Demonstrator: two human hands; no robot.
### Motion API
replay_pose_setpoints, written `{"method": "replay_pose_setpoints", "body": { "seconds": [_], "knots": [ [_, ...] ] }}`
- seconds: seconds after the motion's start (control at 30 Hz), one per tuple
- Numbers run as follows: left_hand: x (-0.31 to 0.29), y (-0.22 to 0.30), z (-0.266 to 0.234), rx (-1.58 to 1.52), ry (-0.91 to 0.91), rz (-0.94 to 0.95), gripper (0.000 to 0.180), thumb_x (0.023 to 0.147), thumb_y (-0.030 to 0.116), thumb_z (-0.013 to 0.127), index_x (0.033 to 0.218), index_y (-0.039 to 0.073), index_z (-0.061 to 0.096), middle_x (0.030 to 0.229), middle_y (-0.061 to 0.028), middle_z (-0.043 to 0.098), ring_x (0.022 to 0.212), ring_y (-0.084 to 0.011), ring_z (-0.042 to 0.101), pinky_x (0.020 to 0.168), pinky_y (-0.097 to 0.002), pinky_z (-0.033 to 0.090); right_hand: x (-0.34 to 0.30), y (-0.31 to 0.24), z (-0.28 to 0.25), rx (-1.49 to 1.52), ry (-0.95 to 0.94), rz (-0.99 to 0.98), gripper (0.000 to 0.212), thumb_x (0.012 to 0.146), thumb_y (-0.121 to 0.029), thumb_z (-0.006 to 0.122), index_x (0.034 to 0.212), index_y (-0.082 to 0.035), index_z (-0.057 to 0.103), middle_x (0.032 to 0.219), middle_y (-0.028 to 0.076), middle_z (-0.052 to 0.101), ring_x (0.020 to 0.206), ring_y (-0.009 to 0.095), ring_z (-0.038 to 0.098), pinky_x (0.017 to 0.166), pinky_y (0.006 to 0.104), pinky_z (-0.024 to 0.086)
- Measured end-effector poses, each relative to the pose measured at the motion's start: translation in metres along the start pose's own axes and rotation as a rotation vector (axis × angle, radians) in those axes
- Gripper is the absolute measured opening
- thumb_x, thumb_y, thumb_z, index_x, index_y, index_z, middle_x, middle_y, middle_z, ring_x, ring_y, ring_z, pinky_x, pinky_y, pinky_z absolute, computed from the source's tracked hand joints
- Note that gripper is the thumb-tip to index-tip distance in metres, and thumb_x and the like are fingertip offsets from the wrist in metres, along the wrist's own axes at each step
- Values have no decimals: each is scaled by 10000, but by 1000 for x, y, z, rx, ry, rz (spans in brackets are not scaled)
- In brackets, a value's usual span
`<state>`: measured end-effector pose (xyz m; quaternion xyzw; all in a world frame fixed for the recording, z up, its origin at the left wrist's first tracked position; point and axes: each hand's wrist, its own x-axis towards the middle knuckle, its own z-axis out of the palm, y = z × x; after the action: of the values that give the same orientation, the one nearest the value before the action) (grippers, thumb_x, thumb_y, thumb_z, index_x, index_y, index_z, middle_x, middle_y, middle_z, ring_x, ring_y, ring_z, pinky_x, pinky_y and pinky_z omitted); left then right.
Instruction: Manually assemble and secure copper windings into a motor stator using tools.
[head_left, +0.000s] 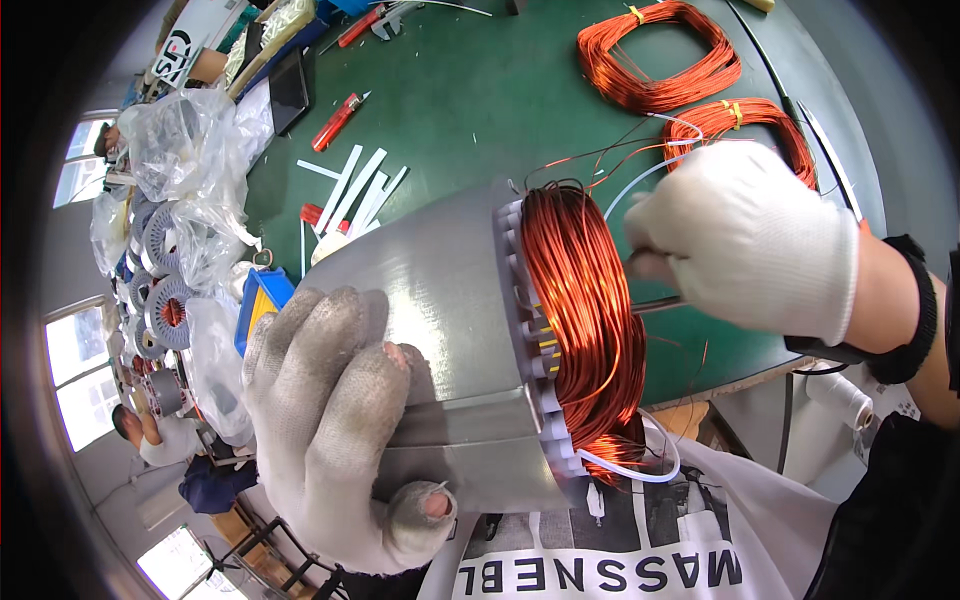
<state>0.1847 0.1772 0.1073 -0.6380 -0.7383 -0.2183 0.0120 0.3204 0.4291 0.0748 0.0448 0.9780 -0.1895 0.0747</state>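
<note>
My left hand [335, 420], in a worn whitish glove with bare fingertips, lies across the grey metal shell of a motor stator [450, 300], fingers over its top and thumb on the near side. Shiny copper windings [580, 300] bulge from the stator's right end, past pale slot insulation. A white sleeve tube [650, 473] loops from the lower part of the windings. Right of them my right hand [745, 240], also in a white glove, is closed. Its fingertips are partly hidden, and what they hold cannot be made out. Below it shows a thin metal rod [660, 304].
Two bundled copper wire coils [665, 95] lie at the back right of the green table [450, 110]. White strips [355, 190], a red-handled tool [340, 122] and a dark phone-like slab [290, 92] are at the left. Beyond hang clear plastic bags [180, 140]; more stators [165, 240] stand there.
</note>
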Motion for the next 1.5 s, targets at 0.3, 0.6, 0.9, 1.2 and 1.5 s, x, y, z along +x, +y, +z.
{"method": "replay_pose_setpoints", "body": {
  "seconds": [0.3, 0.6, 0.9, 1.2, 1.5],
  "knots": [
    [-5, -12, 1, -4, 37, 42, 655, 955, 477, 366, 1225, -102, 513, 1252, -332, 496, 1182, -438, 497, 1017, -490, 356, 14, -11, 24, -142, 61, -82, 149, 645, -134, 666, 637, -99, 521, 548, 84, 491, 541, 292, 536, 509, 370, 426],
    [-1, -9, 3, 45, 51, 52, 663, 957, 486, 347, 1206, -101, 527, 1207, -329, 526, 1143, -451, 520, 1000, -499, 372, 9, -16, 25, -240, 130, -51, 85, 649, -116, 644, 661, -95, 562, 547, 83, 504, 549, 292, 557, 513, 380, 442],
    [-7, -40, -1, 144, 82, 333, 660, 968, 470, 332, 1225, -112, 506, 1234, -330, 503, 1149, -443, 517, 1003, -487, 381, 8, -19, 34, -155, 207, 15, 105, 721, -118, 597, 641, -52, 580, 542, 141, 513, 536, 338, 560, 494, 403, 447],
    [-2, 6, -3, 157, 52, -25, 641, 967, 465, 355, 1212, -101, 530, 1229, -294, 526, 1146, -395, 530, 1000, -460, 383, 15, -15, 22, -36, 130, 86, 128, 706, -118, 608, 616, -33, 576, 579, 153, 537, 577, 360, 558, 553, 415, 463],
    [-2, 5, 0, 167, 44, -25, 626, 967, 458, 362, 1203, -95, 535, 1222, -291, 534, 1149, -401, 529, 1001, -467, 388, 29, -7, 16, -26, -78, 36, 205, 796, -250, 672, 802, -48, 702, 689, 153, 642, 682, 327, 650, 635, 392, 520]
  ]
}}
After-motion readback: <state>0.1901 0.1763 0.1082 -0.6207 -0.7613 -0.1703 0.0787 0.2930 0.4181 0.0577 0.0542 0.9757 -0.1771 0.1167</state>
